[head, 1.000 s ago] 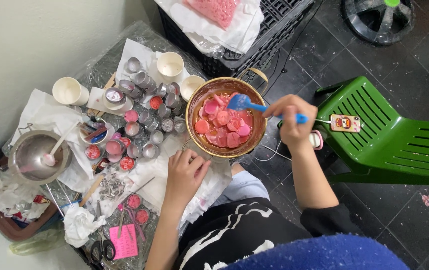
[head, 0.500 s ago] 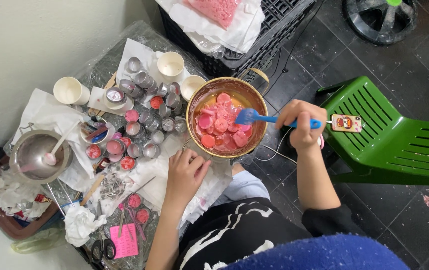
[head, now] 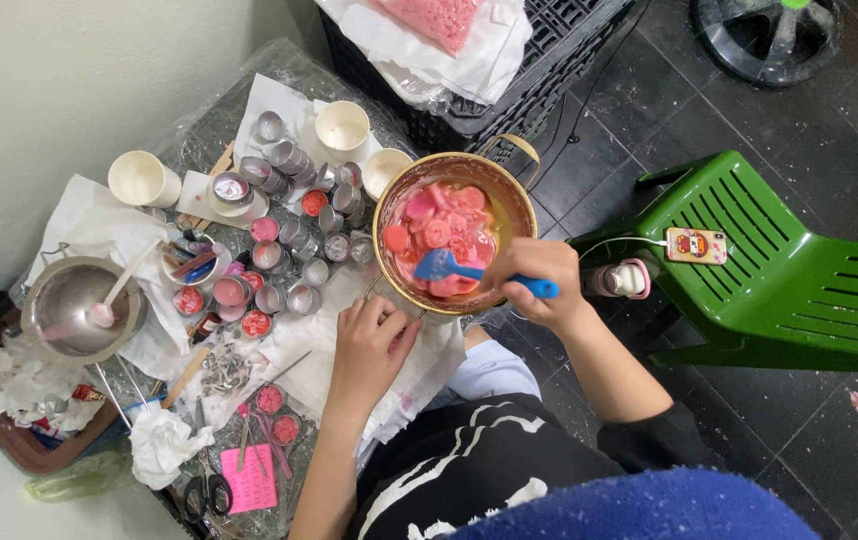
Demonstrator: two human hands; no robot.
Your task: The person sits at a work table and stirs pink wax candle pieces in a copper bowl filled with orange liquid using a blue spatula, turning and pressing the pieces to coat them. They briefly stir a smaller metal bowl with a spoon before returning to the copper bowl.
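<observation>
Over pot [head: 509,180], right hand [head: 539,280] moved spatula [head: 449,268] inward.

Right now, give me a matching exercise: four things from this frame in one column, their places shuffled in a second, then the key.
Things:
1. blue spatula
2. phone
3. scissors
4. steel pot with a white spoon

Places:
A. on the green plastic chair
B. far left of the table, among crumpled paper
C. in the right hand, its blade in the brass bowl of pink wax pieces
D. at the table's near edge, beside a pink paper note

Pairs: 1-C, 2-A, 3-D, 4-B
</observation>
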